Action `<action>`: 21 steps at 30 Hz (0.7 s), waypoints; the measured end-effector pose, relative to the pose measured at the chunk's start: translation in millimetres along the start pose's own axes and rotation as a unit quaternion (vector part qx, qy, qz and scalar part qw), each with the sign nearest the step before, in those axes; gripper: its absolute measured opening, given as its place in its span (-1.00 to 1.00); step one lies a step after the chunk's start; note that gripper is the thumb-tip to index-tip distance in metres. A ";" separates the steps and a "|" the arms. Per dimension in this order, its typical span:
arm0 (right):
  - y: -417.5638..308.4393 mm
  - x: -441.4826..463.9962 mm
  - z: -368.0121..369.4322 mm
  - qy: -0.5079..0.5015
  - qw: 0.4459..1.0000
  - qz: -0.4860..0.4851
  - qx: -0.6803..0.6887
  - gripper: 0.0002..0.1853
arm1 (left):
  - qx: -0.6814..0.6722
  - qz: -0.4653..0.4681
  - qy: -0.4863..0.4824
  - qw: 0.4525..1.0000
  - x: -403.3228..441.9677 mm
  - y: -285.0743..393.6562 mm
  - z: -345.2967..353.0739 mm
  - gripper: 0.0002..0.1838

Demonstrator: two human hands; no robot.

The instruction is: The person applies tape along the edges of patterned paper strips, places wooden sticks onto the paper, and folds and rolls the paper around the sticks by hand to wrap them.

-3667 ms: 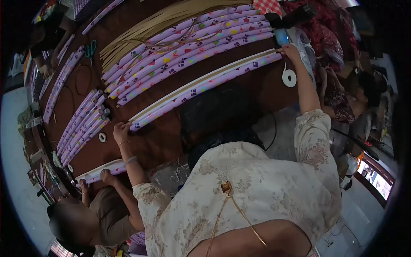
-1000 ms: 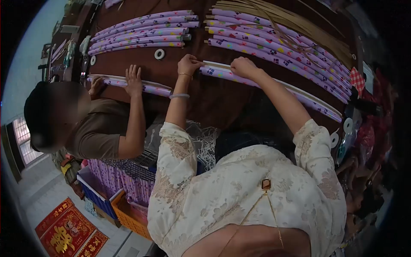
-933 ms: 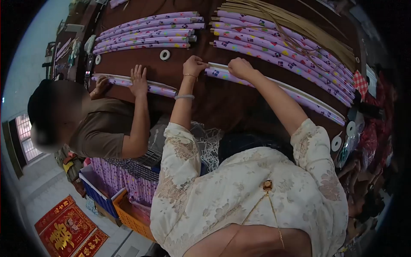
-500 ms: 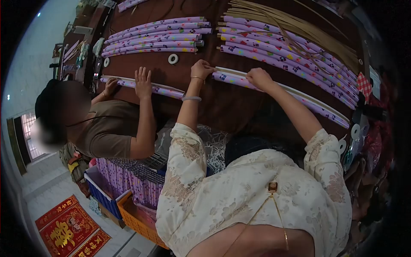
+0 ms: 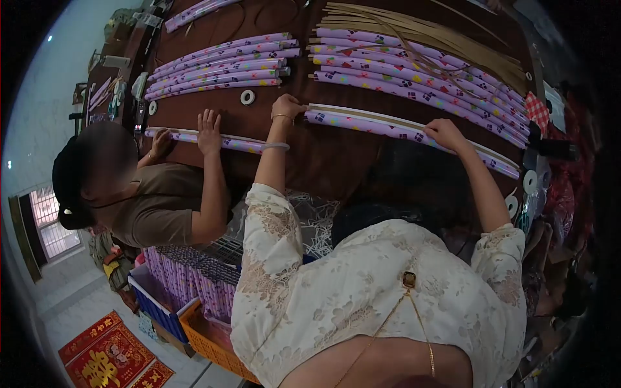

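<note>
Head view: a long lilac roll with a colourful print and a white-and-tan strip along it (image 5: 381,128) lies on a dark brown tabletop (image 5: 301,79), in front of the person in the cream lace top (image 5: 381,291). At the left end of this roll, the left hand (image 5: 289,107) is drawn into a narrow pinch, fingertips closed on that end. Right of the roll's middle, the right hand (image 5: 446,134) is half curled with its fingertips touching the roll; whether it grips anything cannot be told. Beyond the roll, a row of similar lilac rolls (image 5: 414,79) lies roughly alongside it, backed by flat tan strips (image 5: 420,40). To the left of the roll and farther off is another lilac bundle (image 5: 220,63), with a white ring-shaped tape roll (image 5: 247,97) nearer. Also left of the roll, a co-worker's spread hand (image 5: 208,132) is at a shorter lilac roll (image 5: 240,144). Past the long roll's right end sits a red-and-white checked cloth (image 5: 535,111)
</note>
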State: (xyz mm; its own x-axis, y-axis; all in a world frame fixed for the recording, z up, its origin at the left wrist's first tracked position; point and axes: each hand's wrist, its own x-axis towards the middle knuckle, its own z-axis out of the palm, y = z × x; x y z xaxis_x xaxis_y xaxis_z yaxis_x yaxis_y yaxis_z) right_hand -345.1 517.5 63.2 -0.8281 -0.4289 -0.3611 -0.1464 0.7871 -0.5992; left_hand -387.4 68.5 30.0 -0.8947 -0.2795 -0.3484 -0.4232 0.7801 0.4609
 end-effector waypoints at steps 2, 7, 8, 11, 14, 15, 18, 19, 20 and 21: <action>-1.1 -5.8 -1.4 0.003 1.000 -0.014 -0.001 -0.75 | 0.007 -0.002 0.001 1.000 1.7 -1.2 1.9 -0.50; -13.5 -11.5 -3.8 -0.013 0.999 0.014 0.040 -0.72 | -0.010 -0.023 -0.006 1.000 -6.0 4.5 -4.9 -0.49; -15.0 -11.0 -4.0 -0.014 0.999 0.011 0.041 -0.72 | -0.006 -0.034 -0.011 0.999 -6.1 5.0 -5.9 -0.49; -17.7 -9.6 -4.3 -0.025 0.998 0.038 0.053 -0.70 | -0.005 -0.028 0.010 1.000 1.7 -13.1 -1.6 -0.52; -13.1 -7.9 -0.6 -0.012 0.997 0.047 0.054 -0.71 | -0.034 -0.004 0.090 0.995 -10.2 -11.3 -1.0 -0.60; -13.3 -7.2 -0.1 -0.013 0.998 0.047 0.039 -0.71 | -0.060 0.003 0.143 0.988 -19.0 -3.3 0.9 -0.65; -19.4 -7.7 -1.3 -0.021 0.998 0.056 0.014 -0.71 | -0.072 0.092 0.210 0.971 -38.4 31.8 10.6 -0.67; -20.6 -8.4 -2.7 -0.025 0.998 0.064 0.002 -0.71 | -0.061 0.102 0.167 0.979 -43.7 42.8 11.3 -0.63; -19.9 -8.6 -2.3 -0.027 0.998 0.064 0.000 -0.71 | -0.050 0.111 0.123 0.985 -46.3 50.0 13.2 -0.60; -18.4 -8.4 -2.2 -0.028 0.998 0.057 0.004 -0.71 | 0.010 0.109 0.091 0.990 -49.1 58.7 12.6 -0.55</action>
State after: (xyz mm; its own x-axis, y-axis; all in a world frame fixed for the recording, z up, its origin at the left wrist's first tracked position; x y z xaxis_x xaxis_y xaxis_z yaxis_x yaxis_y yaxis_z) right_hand -336.7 507.6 78.8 -0.8079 -0.3602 -0.4665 -0.0479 0.8291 -0.5570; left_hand -366.5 135.1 63.9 -0.9760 -0.1991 -0.0887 -0.2167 0.8433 0.4919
